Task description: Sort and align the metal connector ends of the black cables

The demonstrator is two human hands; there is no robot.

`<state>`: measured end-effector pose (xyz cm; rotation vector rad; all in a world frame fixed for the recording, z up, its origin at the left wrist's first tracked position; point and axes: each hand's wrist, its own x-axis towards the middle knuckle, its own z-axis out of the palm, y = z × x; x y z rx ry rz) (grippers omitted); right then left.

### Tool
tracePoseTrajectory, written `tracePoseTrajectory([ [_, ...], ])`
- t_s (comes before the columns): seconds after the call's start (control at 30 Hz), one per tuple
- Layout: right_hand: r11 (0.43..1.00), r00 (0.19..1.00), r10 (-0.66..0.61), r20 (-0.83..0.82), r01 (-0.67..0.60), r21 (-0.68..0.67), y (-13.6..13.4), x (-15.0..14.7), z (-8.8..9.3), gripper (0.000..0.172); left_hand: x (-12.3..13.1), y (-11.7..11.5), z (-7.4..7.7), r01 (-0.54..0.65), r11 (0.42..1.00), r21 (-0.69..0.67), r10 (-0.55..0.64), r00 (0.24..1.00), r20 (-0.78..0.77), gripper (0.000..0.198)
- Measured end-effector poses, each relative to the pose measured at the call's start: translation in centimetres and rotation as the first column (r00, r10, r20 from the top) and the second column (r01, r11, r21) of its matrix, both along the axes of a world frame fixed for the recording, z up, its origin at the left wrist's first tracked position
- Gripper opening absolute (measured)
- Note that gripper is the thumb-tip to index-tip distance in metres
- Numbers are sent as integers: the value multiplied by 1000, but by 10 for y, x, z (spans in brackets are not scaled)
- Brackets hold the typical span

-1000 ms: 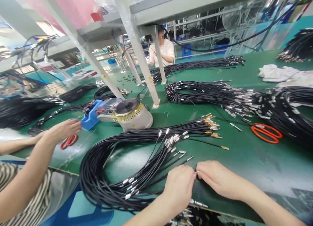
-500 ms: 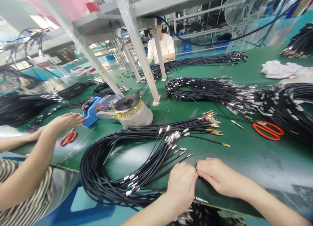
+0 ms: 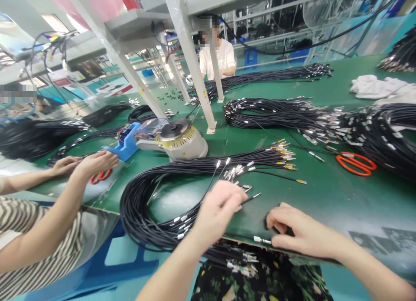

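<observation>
1. The big, flat green table holds the cables, the tools and more.
2. A fat bunch of thin black cables lies on it, bent like a U. The bend is on the left. The ends with yellow and silver tips are on the right.
3. A round grey-white machine with a dark top sits behind the bunch.
4. The left hand is over the cable ends, fingers curled close together. I cannot tell if they pinch a cable.
5. The right hand is low by the table's near edge, thumb and fingers apart.
6. Scissors with red-orange loop handles lie farther back, on the right.
7. One cable end with a white tag is just beside the right thumb.
</observation>
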<state>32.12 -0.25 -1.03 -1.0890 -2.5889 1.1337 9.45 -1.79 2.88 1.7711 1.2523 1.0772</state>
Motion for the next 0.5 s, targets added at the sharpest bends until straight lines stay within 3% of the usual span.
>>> tracePoseTrajectory([
  [0.1,997,999,24,31,-26,66,-16,3,-2,14,-42,2,27,-231,973,12,219,937,271,19],
  [0.27,968,997,40,63,-55,244,-24,0,-17,14,-90,-5,42,-358,933,45,305,849,431,15],
  [0.37,966,999,17,47,-29,256,-20,-2,-17,18,-93,-4,43,-373,928,-16,333,808,486,16],
  [0.5,985,998,-61,-13,62,163,-13,-4,-6,19,-63,6,26,-343,937,-72,331,800,501,19],
])
